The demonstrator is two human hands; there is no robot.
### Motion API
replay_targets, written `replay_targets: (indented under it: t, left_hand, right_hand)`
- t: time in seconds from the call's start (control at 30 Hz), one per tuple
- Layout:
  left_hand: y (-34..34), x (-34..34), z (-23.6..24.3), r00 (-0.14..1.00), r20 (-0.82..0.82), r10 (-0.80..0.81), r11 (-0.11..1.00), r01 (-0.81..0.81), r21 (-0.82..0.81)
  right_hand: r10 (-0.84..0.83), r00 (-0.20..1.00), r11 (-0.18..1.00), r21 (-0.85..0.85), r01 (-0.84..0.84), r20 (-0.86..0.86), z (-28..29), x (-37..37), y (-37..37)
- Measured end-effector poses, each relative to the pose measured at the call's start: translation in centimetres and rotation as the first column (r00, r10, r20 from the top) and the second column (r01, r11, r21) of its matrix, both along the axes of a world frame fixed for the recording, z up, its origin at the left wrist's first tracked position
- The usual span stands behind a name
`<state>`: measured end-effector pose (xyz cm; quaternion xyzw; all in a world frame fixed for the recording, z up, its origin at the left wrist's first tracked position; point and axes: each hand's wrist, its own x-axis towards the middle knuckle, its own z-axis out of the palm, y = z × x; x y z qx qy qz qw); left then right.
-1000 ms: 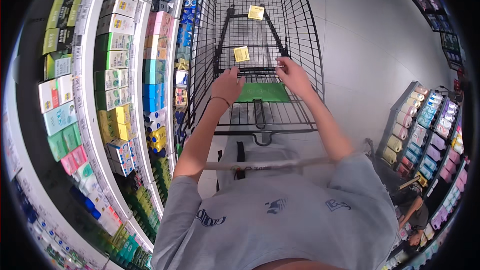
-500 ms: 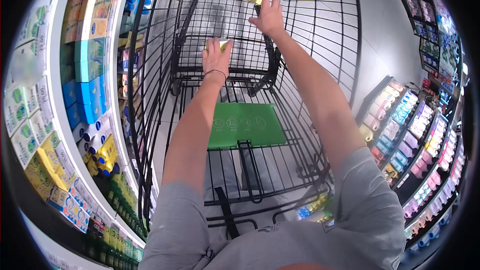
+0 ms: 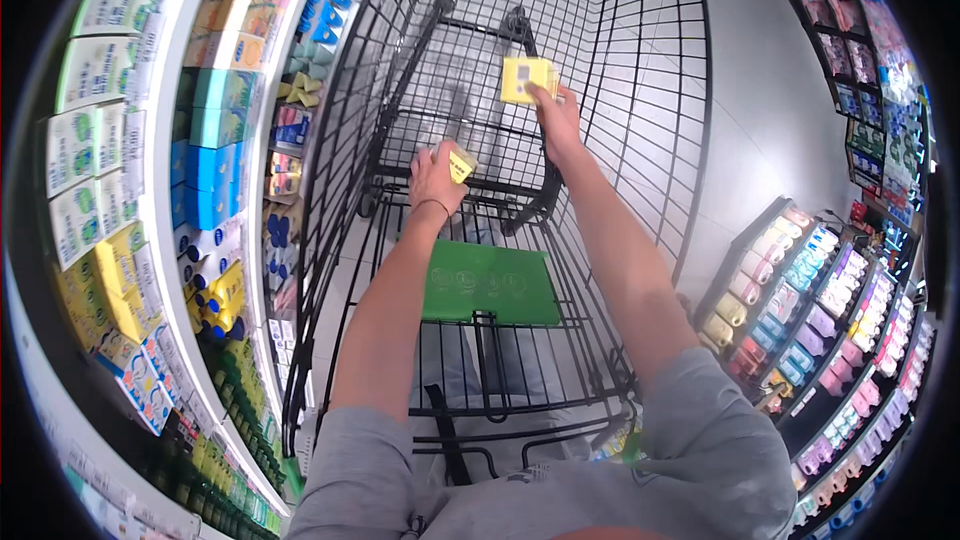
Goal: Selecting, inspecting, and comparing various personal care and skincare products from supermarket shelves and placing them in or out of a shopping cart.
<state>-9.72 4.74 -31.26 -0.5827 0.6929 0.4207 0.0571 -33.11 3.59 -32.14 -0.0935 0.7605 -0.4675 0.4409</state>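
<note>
A small yellow box [image 3: 525,79] is pinched between the thumb and fingers of my right hand [image 3: 561,122], its printed face turned up. Lower and to the left, my left hand [image 3: 434,180] is closed around a second yellow box [image 3: 461,167]; its fingers hide part of that box. Both hands are inside a black wire shopping cart [image 3: 618,90], above its basket. Closer to me, a green plastic panel [image 3: 490,283] lies across the cart's wires, below my forearms.
Along the left stands a shelf [image 3: 165,155] with white, blue and yellow boxes and several bottles. A stepped rack [image 3: 815,320] of small colourful packs stands at the lower right. Pale tiled floor [image 3: 735,130] lies beyond the cart's right side.
Both hands have drawn lower in view, nearer to me. My right hand's fingers, spread beside its box before, now pinch it. More of the left hand's box shows.
</note>
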Motion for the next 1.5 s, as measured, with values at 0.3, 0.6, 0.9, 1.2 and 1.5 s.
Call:
replay_targets:
  t: [0.3, 0.6, 0.9, 1.2, 1.5]
  left_hand:
    - [-0.1, 3.5, 9.1, 0.748, -0.471, 0.467, 0.883, -0.367, 0.293]
    - [1.5, 5.4, 22.8, 0.405, -0.622, 0.670, 0.697, -0.055, 0.715]
    - [4.4, 6.9, 28.8, 0.133, -0.621, 0.773, 0.596, 0.184, 0.781]
    - [5.3, 7.0, 29.4, 0.110, -0.727, 0.678, 0.731, -0.002, 0.682]
    - [4.5, 6.7, 27.6, 0.160, -0.786, 0.597, 0.794, 0.017, 0.607]
  right_hand:
    - [-0.287, 0.686, 0.855, -0.144, 0.498, 0.669, 11.8, 6.2, 7.6]
    - [-0.072, 0.609, 0.855, -0.265, 0.445, 0.790, 22.5, 9.0, 11.1]
    - [0.331, 0.490, 0.817, -0.504, 0.278, 0.806, 28.4, 10.0, 14.9]
    - [0.468, 0.604, 0.763, -0.640, 0.092, 0.645, 28.8, 9.8, 13.9]
    - [0.442, 0.604, 0.762, -0.633, 0.138, 0.663, 27.3, 9.3, 12.8]
